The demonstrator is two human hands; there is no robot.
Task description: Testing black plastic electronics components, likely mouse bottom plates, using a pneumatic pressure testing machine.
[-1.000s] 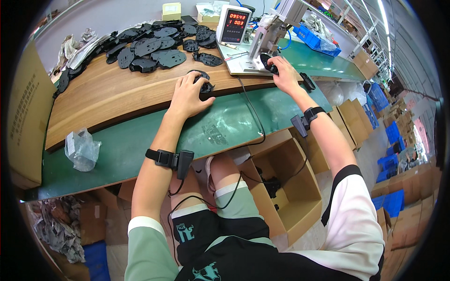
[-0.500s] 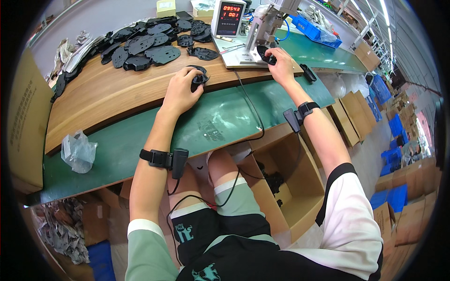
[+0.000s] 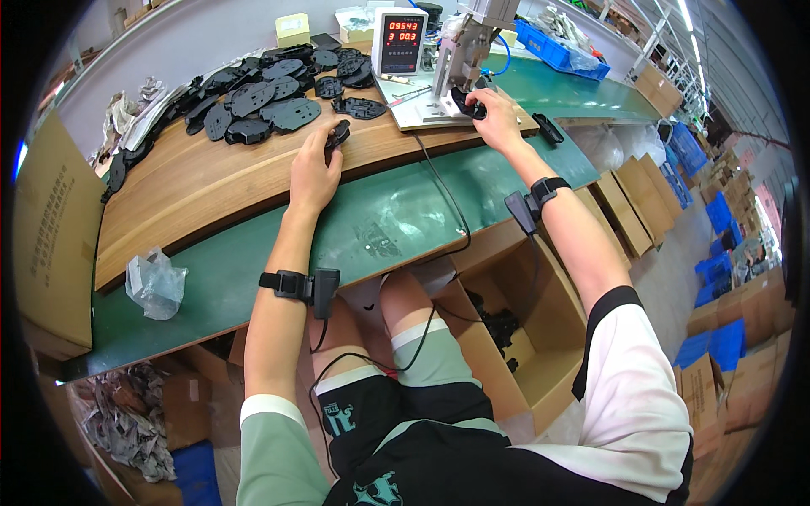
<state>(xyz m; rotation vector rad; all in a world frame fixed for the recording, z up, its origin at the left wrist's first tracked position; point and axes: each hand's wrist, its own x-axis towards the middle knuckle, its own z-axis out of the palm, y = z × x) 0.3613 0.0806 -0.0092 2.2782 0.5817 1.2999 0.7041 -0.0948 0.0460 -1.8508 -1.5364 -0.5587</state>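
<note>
At the wooden board's front edge, my left hand (image 3: pixel 315 175) is closed around a small black plastic part (image 3: pixel 338 135), tilted up on its edge; the fingers partly cover it. My right hand (image 3: pixel 499 123) grips another black plastic part (image 3: pixel 466 104) on the metal base of a bench press (image 3: pixel 460 63), under its head. Fingers hide some of that part's near side. Left of the press base lies a heap of flat black plastic parts (image 3: pixel 253 99), with one single part (image 3: pixel 360 107) nearest the base. A long black piece (image 3: pixel 548 129) rests right of my right hand.
A counter box with a red display (image 3: pixel 398 44) stands behind the press plate. A cable (image 3: pixel 445 181) runs over the green bench's front. A crumpled plastic bag (image 3: pixel 159 285) lies at left beside a tall carton (image 3: pixel 55 236). Below, an open carton (image 3: pixel 540 371) holds black parts.
My left hand has shifted slightly left and turned its part from lying flatter to edge-up. My right hand still holds its part at the press. The red display's readout has changed.
</note>
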